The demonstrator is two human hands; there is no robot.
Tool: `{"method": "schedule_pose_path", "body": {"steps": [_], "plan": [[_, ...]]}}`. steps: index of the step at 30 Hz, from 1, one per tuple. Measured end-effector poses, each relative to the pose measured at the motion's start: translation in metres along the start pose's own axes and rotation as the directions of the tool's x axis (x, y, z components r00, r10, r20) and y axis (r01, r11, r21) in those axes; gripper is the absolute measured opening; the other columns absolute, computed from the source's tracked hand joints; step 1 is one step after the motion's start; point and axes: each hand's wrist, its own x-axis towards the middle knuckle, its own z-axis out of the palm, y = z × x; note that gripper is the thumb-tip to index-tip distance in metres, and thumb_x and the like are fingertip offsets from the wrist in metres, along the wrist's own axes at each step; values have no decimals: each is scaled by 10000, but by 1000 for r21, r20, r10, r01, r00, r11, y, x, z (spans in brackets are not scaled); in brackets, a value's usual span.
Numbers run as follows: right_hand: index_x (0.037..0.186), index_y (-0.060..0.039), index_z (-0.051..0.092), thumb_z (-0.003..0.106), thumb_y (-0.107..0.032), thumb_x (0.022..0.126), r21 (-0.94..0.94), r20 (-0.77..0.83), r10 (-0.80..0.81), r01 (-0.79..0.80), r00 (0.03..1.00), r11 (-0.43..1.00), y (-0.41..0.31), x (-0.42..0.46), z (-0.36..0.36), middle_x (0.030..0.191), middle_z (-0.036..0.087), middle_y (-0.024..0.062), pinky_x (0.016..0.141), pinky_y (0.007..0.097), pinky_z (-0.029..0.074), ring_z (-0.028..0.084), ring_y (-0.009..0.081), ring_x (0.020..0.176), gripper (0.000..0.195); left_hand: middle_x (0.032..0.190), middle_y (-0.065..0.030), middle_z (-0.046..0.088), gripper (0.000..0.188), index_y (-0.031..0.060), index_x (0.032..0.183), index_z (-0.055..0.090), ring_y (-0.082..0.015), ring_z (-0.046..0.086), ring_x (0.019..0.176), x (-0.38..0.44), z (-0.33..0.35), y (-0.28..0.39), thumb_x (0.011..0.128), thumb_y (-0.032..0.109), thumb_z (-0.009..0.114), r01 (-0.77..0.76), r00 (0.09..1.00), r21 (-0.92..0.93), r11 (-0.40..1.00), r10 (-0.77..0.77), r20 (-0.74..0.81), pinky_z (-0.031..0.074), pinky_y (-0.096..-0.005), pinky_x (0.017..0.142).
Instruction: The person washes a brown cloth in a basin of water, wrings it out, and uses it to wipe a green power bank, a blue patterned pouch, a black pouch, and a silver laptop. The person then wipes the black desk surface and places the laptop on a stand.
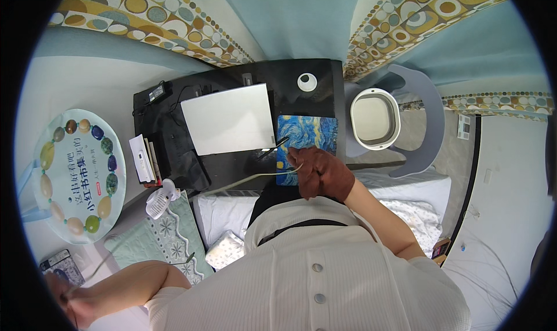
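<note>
My right hand [325, 174], in a brown glove, is over the lower part of a mat [304, 130] printed with a blue and yellow swirling painting. Its fingers are closed on a thin pale cord [243, 178], which runs down to the left across the desk edge. Far out at the lower left rim is my left hand [80, 302], bare, blurred and partly cut off. Its fingers look curled, but what they hold cannot be made out. A thin line seems to lead towards it. A black pen [273, 148] lies across the mat's left edge.
On the black desk [287, 104] are a closed silver laptop [228, 119], a white round container [307, 82], a power adapter [157, 92] and books [145, 161]. A small white fan [161, 200] is by the front left. A beige basin [375, 118] rests on a grey chair [428, 122].
</note>
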Motion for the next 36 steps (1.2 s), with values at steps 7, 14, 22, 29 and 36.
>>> {"method": "schedule_pose_path", "body": {"steps": [7,14,22,29,36], "plan": [[812,-58,607,744,-93,766,112,182,89,-111,979,988,-63,13,1,687,594,39,853,303,524,644,177,828,150,1192,-109,631,642,3,1360,401,-71,526,708,-38,4,-145,857,283,685,683,695,584,439,-637,-333,422,-192,599],[885,-63,527,738,-60,567,-855,174,-48,175,984,489,-118,37,-5,634,582,55,509,278,444,562,208,542,382,888,-20,649,389,39,1194,514,-50,577,716,-91,33,-265,898,148,742,840,350,531,113,-860,-370,455,-198,625],[898,-62,586,798,-59,496,-60,-20,-129,128,991,990,-77,17,-2,848,649,81,800,332,475,616,263,855,454,636,-73,622,187,27,887,614,-139,599,526,-65,54,-240,902,179,722,285,611,958,23,-775,-164,425,-261,513],[1016,-43,630,716,-36,755,-255,136,-34,69,990,964,-64,18,-30,933,648,28,903,286,450,607,219,966,275,574,-81,560,191,32,792,639,-188,526,454,-41,62,-207,856,179,742,-9,690,989,-146,-717,-100,353,-303,451],[1055,-61,656,685,-174,795,-352,-53,-105,80,993,933,-70,8,-83,1029,697,73,815,336,493,650,230,880,285,581,-1,557,267,73,710,645,-168,507,462,-17,61,-172,816,278,778,-156,911,965,211,-346,223,329,-301,455]]}}
